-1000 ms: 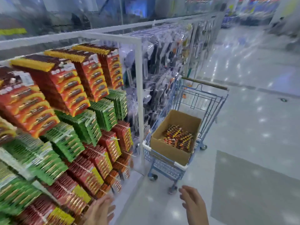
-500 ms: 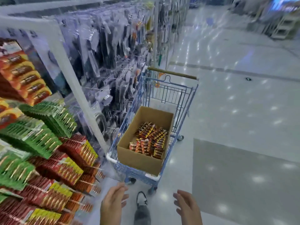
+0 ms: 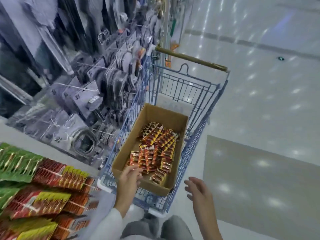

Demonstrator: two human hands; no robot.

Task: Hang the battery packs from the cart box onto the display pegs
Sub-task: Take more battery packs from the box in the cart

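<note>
A brown cardboard box (image 3: 154,185) sits in a blue wire cart (image 3: 199,132). Red and yellow battery packs (image 3: 156,149) lie in a loose pile inside the box. My left hand (image 3: 129,177) reaches over the box's near edge, fingers apart, fingertips at the nearest packs; I cannot see it gripping one. My right hand (image 3: 197,191) hovers open to the right of the cart's near corner, holding nothing. Hung battery packs in red, yellow and green (image 3: 45,189) fill the display pegs at the lower left.
Grey packaged goods (image 3: 97,94) hang on pegs along the shelf left of the cart. The cart's brown handle (image 3: 190,58) is at the far end. Glossy floor (image 3: 259,101) spreads right, with a darker mat (image 3: 256,187). My legs (image 3: 155,227) stand just behind the cart.
The view has swung right and down from the display toward the cart. I have stepped closer, and my left hand has reached forward over the box edge; the right hand has risen beside the cart.
</note>
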